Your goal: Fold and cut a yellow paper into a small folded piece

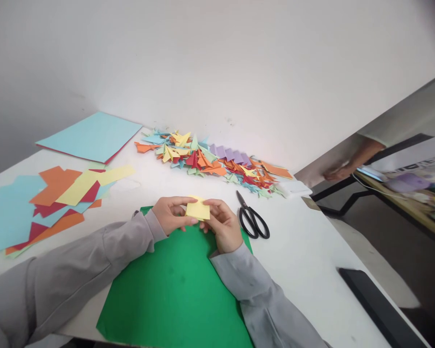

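Note:
A small folded yellow paper [197,210] is held between both my hands, just above the far edge of a large green sheet [177,295] on the white table [311,261]. My left hand [170,214] pinches the paper's left side with thumb and fingers. My right hand [223,223] grips its right side. Both arms are in grey sleeves. Black scissors [253,220] lie shut on the table just right of my right hand.
A row of several folded coloured paper pieces [210,159] lies along the back. Loose orange, yellow, red and blue sheets [54,198] lie at left, a light blue sheet [92,136] behind them. A black flat object [377,302] sits at the right edge. Another person's hand [339,171] is beyond the table.

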`<state>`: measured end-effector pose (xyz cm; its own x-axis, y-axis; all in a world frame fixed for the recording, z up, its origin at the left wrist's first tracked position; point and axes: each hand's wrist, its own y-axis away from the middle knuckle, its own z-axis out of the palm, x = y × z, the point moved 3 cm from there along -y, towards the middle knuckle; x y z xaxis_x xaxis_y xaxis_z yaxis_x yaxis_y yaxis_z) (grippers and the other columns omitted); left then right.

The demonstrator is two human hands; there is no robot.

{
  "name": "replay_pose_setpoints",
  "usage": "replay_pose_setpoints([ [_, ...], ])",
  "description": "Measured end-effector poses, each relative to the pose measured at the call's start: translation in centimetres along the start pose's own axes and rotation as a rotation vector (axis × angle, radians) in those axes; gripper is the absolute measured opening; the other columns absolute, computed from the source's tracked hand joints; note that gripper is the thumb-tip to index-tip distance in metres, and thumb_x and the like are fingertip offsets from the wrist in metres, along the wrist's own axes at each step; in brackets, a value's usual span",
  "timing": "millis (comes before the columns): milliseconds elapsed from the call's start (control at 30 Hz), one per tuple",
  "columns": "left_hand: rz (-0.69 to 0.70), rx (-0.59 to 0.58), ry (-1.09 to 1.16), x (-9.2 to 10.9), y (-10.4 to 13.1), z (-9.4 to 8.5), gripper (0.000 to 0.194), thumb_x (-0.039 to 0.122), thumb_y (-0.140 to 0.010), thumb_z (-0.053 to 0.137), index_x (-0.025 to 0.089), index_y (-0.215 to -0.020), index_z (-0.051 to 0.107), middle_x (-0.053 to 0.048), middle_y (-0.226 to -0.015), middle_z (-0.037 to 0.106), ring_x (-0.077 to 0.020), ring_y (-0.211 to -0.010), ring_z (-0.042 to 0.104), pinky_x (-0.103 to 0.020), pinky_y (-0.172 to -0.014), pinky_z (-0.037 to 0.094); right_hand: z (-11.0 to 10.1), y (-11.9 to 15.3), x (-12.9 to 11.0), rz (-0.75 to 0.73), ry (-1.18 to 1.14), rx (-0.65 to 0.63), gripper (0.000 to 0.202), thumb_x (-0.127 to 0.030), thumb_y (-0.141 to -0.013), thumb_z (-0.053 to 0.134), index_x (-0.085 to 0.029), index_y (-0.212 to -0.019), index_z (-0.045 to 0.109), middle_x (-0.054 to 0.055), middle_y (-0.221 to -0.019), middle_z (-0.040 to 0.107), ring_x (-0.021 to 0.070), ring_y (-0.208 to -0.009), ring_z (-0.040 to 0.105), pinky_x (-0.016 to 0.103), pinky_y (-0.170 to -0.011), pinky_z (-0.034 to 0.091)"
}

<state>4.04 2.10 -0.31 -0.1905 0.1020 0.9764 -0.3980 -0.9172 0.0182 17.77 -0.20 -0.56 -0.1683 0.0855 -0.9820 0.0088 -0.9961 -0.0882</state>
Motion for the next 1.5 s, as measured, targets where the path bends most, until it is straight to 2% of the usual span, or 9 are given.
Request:
replay_pose_setpoints([
  [167, 0.039, 0.015, -0.009, 0.2, -0.1, 0.0, 0.054, 0.015, -0.047, 0.072, 0.005, -0.099, 0.06, -0.009, -0.079, 0.065, -0.0144, -0.06, 0.058, -0.022, -0.037, 0.048, 0.2, -0.2, -0.1, -0.033, 0.047, -0.036, 0.015, -0.026, -0.068, 0.061, -0.02, -0.081, 0.056, -0.004, -0.061, 0.054, 0.0071, -0.044, 0.05, 0.018, -0.036, 0.036],
  [333, 0.065, 0.022, -0.038, 0.2, 0.0, -0.1, 0.051, 0.014, -0.049, 0.071, 0.004, -0.098, 0.061, -0.006, -0.066, 0.064, -0.0136, -0.057, 0.057, -0.023, -0.04, 0.05, 0.1, -0.5, 0.1, -0.046, 0.065, -0.034, 0.013, -0.026, -0.068, 0.06, -0.02, -0.079, 0.056, -0.004, -0.063, 0.055, 0.007, -0.044, 0.051, 0.017, -0.035, 0.037],
  [533, 0.075, 0.052, -0.014, 0.7, 0.0, -0.1, 0.051, 0.01, -0.043, 0.072, 0.005, -0.093, 0.062, -0.005, -0.065, 0.064, -0.0132, -0.057, 0.057, -0.022, -0.04, 0.049, 0.2, -0.6, 0.1, -0.066, 0.049, -0.052, 0.014, -0.024, -0.066, 0.061, -0.019, -0.078, 0.055, -0.004, -0.06, 0.055, 0.0073, -0.044, 0.051, 0.016, -0.033, 0.038],
  [767, 0.14, 0.098, -0.027, 0.4, -0.1, -0.2, 0.044, 0.015, -0.047, 0.071, 0.006, -0.09, 0.063, -0.004, -0.064, 0.064, -0.0114, -0.055, 0.057, -0.022, -0.04, 0.05, 0.5, -1.1, -0.3, -0.084, 0.011, -0.035, 0.015, -0.02, -0.062, 0.062, -0.018, -0.076, 0.055, -0.005, -0.06, 0.057, 0.0078, -0.045, 0.053, 0.016, -0.033, 0.04],
  [1033, 0.227, 0.28, -0.022, 1.9, -1.0, -0.4, 0.042, 0.015, -0.046, 0.073, 0.009, -0.086, 0.064, -0.002, -0.064, 0.065, -0.0096, -0.049, 0.057, -0.023, -0.046, 0.052, 2.5, -2.2, -1.5, -0.043, -0.097, 0.102, 0.014, -0.017, -0.056, 0.059, -0.017, -0.07, 0.056, -0.004, -0.061, 0.06, 0.009, -0.047, 0.056, 0.016, -0.034, 0.04],
  [1133, 0.284, 0.31, 0.0, 2.6, -1.9, -0.7, 0.042, 0.015, -0.047, 0.073, 0.009, -0.087, 0.063, -0.002, -0.064, 0.065, -0.0114, -0.054, 0.06, -0.023, -0.051, 0.052, 3.0, -3.1, -1.6, -0.048, -0.125, 0.155, 0.014, -0.018, -0.057, 0.059, -0.018, -0.07, 0.056, -0.005, -0.06, 0.059, 0.008, -0.046, 0.056, 0.015, -0.036, 0.04],
  [1267, 0.267, 0.343, -0.025, 2.0, -2.6, -1.4, 0.034, 0.015, -0.048, 0.072, 0.009, -0.081, 0.064, 0.0, -0.054, 0.063, -0.0104, -0.046, 0.058, -0.023, -0.05, 0.05, 2.8, -3.7, -0.9, -0.042, -0.135, 0.188, 0.01, -0.017, -0.055, 0.059, -0.017, -0.065, 0.056, -0.005, -0.053, 0.059, 0.0079, -0.045, 0.055, 0.016, -0.038, 0.042],
  [1400, 0.24, 0.327, -0.003, 1.4, -2.8, -1.9, 0.038, 0.017, -0.045, 0.075, 0.009, -0.081, 0.065, -0.003, -0.057, 0.066, -0.0124, -0.049, 0.06, -0.025, -0.054, 0.052, 2.3, -3.6, -0.3, -0.014, -0.125, 0.189, 0.008, -0.017, -0.055, 0.059, -0.016, -0.063, 0.058, -0.004, -0.048, 0.058, 0.0083, -0.041, 0.054, 0.018, -0.038, 0.043],
  [1500, 0.205, 0.259, 0.052, 1.3, -2.9, -1.8, 0.044, 0.02, -0.045, 0.075, 0.008, -0.086, 0.065, -0.005, -0.061, 0.068, -0.0153, -0.055, 0.063, -0.028, -0.059, 0.053, 2.0, -3.5, -0.3, 0.011, -0.102, 0.182, 0.007, -0.015, -0.055, 0.057, -0.017, -0.062, 0.059, -0.005, -0.045, 0.058, 0.007, -0.034, 0.049, 0.018, -0.035, 0.041],
])
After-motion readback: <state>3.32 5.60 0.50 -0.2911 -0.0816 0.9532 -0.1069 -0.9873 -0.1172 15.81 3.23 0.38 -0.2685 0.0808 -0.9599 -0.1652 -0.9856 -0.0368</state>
